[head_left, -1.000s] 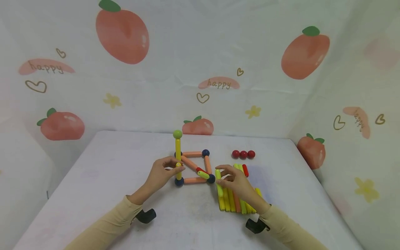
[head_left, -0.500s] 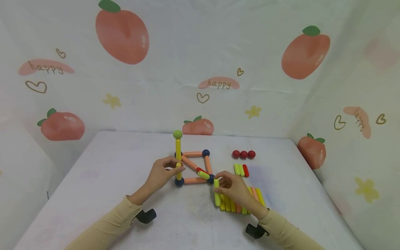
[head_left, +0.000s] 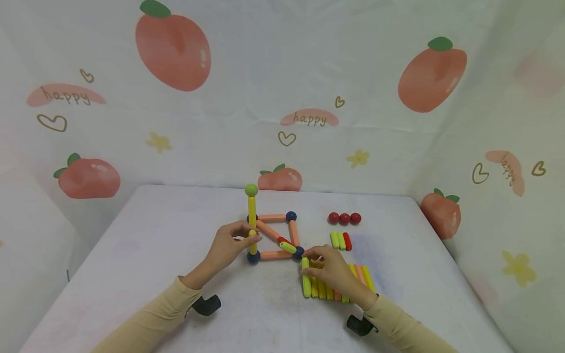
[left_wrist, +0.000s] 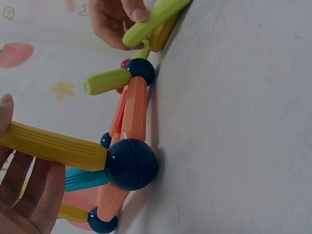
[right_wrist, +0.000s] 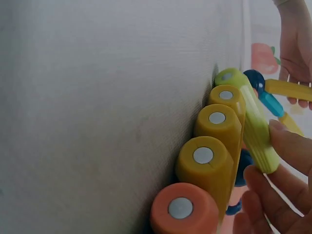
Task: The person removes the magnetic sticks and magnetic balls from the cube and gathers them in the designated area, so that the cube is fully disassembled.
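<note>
My left hand (head_left: 231,240) pinches a yellow magnetic stick (left_wrist: 58,146) that stands upright on the dark blue ball (left_wrist: 131,165) at the near left corner of a stick-and-ball square. Salmon sticks (head_left: 275,255) form its sides, and a diagonal crosses it. At the far left corner another yellow stick (head_left: 251,206) rises, topped by a green ball (head_left: 251,189). A light green stick (left_wrist: 107,81) juts from the near right ball (left_wrist: 140,71). My right hand (head_left: 328,267) pinches a loose light green stick (right_wrist: 253,122) by its far end, its near end low beside a row of yellow sticks (right_wrist: 217,119).
The row continues rightward with a salmon stick (right_wrist: 183,209) and more yellow ones (head_left: 368,278). Behind it lie two short light green sticks (head_left: 338,240) and a red one (head_left: 347,241). Three red balls (head_left: 345,218) line up farther back. A printed cloth (head_left: 238,122) hangs behind the table.
My right hand has brought the light green stick toward me and down to the left end of the row, uncovering the short sticks behind. My left hand has stayed still.
</note>
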Motion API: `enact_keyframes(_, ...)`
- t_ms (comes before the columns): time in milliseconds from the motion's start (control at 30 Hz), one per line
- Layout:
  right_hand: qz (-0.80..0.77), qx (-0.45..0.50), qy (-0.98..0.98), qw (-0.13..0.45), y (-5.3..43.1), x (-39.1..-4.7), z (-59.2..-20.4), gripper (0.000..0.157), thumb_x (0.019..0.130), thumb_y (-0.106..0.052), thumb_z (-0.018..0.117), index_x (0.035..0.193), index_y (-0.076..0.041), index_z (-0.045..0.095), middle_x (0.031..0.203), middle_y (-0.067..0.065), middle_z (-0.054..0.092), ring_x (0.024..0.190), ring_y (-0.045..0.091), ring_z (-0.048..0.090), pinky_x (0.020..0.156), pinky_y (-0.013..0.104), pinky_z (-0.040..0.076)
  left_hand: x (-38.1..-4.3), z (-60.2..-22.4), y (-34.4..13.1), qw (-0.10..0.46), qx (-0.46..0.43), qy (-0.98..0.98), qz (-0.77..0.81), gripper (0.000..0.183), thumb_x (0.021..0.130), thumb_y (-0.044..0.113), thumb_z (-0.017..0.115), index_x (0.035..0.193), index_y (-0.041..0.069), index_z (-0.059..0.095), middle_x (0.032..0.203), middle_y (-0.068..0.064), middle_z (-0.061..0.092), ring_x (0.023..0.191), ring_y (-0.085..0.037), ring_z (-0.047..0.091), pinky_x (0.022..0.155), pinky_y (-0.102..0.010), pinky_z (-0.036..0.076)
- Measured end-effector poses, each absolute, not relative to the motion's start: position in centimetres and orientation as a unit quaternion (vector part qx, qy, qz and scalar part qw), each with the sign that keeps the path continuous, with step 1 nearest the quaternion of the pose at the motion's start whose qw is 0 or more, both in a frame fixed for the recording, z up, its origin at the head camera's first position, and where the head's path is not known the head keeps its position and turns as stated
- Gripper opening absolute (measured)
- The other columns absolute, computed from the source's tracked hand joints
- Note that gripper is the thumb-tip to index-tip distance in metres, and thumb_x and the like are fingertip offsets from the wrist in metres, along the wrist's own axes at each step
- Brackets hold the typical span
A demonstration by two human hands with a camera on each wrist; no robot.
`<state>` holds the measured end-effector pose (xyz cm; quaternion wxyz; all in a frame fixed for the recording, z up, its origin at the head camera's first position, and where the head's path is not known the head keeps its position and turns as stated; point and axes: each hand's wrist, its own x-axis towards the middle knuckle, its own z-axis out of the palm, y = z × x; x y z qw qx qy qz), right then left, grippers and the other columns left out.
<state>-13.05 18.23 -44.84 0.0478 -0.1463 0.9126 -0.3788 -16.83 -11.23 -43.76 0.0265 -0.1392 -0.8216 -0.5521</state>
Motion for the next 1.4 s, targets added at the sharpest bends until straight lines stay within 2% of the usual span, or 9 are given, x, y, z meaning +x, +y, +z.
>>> enact_keyframes(267,-0.368,-0.139,0.916,0.075,18.2,-13.6,-45.0,0.033,0.080,-0.025,0.083,0.109,-0.015,0.073,0.101,-0.005,0.070,0.098,0.013,0.058,0.090,0.036,0.053,-16.9,-43.9,-11.3,0.027,-0.138,-0.821,-0.553,0.017,0.085,0.030,0.078,0.095,0.017,0.072,0.092,-0.001,0.074,0.086,-0.009,0.065,0.081,-0.029,0.054)
enact_keyframes(633,-0.354,-0.154,0.915,0.113,18.5,-14.2,-45.2,0.026,0.081,-0.026,0.082,0.104,-0.017,0.073,0.098,-0.006,0.069,0.090,0.012,0.055,0.083,0.025,0.048,-16.9,-43.9,-11.2,0.024,-0.138,-0.819,-0.556,0.018,0.085,0.030,0.078,0.097,0.018,0.072,0.092,0.000,0.074,0.088,-0.011,0.065,0.083,-0.032,0.053)
enact_keyframes(1233,-0.368,-0.177,0.903,0.134,18.8,-14.2,-45.4,0.026,0.083,-0.028,0.081,0.105,-0.017,0.072,0.097,-0.005,0.069,0.088,0.012,0.056,0.078,0.018,0.049,-16.9,-44.0,-11.3,0.022,-0.136,-0.818,-0.558,0.018,0.085,0.032,0.078,0.096,0.018,0.072,0.092,0.000,0.074,0.089,-0.017,0.066,0.083,-0.034,0.053)
enact_keyframes(1400,-0.375,-0.189,0.899,0.124,18.7,-14.9,-44.5,0.019,0.086,-0.023,0.078,0.102,-0.014,0.072,0.096,-0.003,0.070,0.089,0.012,0.060,0.080,0.019,0.051,-16.9,-44.0,-11.3,0.019,-0.135,-0.818,-0.558,0.019,0.085,0.032,0.078,0.097,0.018,0.072,0.092,0.000,0.074,0.090,-0.017,0.066,0.083,-0.034,0.052)
